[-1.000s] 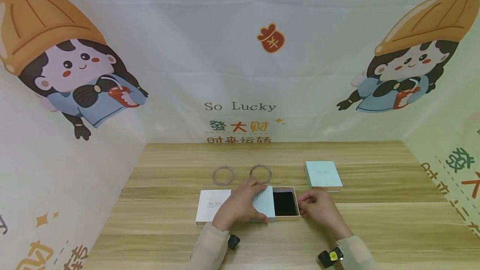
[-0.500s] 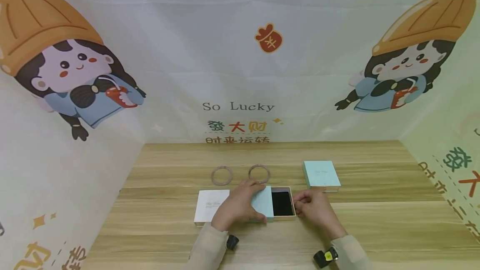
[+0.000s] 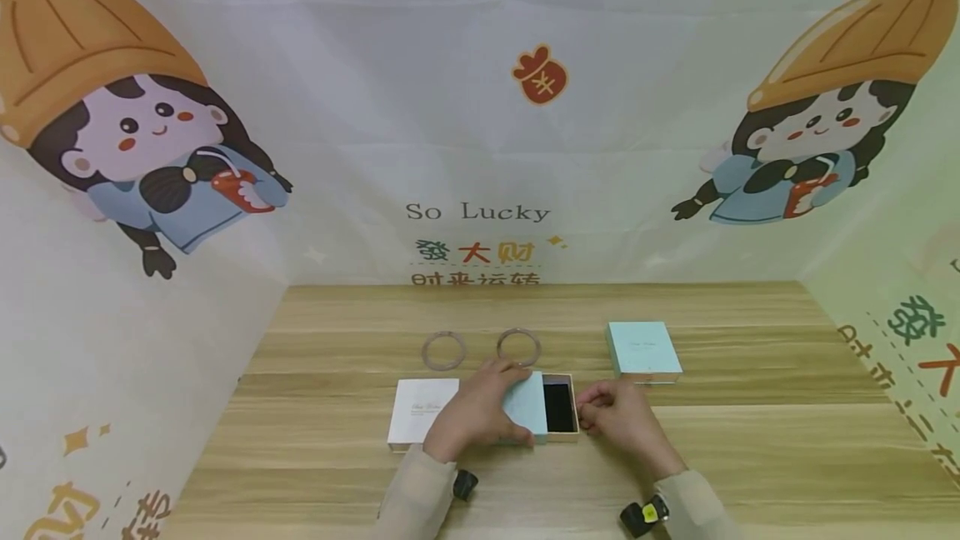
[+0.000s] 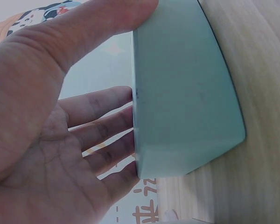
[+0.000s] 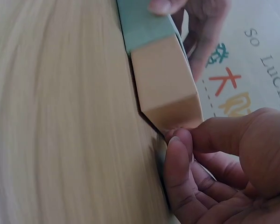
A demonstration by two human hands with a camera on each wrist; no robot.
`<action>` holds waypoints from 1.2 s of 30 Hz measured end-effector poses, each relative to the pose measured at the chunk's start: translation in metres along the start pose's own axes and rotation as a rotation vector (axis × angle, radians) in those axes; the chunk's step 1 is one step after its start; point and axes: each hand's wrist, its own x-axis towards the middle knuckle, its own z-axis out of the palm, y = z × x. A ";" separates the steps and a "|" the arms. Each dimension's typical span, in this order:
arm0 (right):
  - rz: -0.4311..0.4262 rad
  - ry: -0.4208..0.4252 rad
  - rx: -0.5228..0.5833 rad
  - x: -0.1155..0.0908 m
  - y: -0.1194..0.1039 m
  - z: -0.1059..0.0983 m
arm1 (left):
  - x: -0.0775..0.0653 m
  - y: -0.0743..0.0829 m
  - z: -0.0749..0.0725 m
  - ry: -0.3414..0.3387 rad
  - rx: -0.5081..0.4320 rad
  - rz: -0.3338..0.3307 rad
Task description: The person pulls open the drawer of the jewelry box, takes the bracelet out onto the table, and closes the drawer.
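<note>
One pale blue box (image 3: 528,407) lies on the desk (image 3: 735,357), midway between its left and right edges, with its drawer (image 5: 165,74) partly out toward the right edge. The left hand (image 3: 476,411) grips the cover (image 4: 182,88), thumb on the near side and fingers on the far side. The right hand (image 3: 622,415) has thumb and fingers curled together at the drawer's outer end and seems to pinch it there; any pull tab is too small to make out. The visible part of the drawer shows black lining (image 3: 559,408).

Two bangles, a left one (image 3: 424,350) and a right one (image 3: 538,348), lie between the box and the desk's back edge. A white box (image 3: 422,411) sits toward the left edge, and a second blue box (image 3: 645,350) toward the back right corner.

The step in hand looks like sliding the drawer along its cover. That probably calls for a firm left grip and a straight, level right-hand movement, so nothing skews or jams.
</note>
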 end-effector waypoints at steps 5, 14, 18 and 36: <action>-0.005 -0.001 0.015 0.002 -0.004 0.008 | 0.001 0.000 0.000 0.015 0.005 0.018; -0.004 -0.004 0.014 0.006 -0.007 0.017 | 0.003 0.000 0.000 0.014 0.013 0.019; -0.022 -0.016 0.022 0.006 -0.008 0.021 | 0.002 0.001 -0.001 0.014 0.017 0.016; -0.055 -0.075 0.044 0.009 -0.012 0.036 | -0.002 0.002 -0.002 0.000 -0.002 -0.001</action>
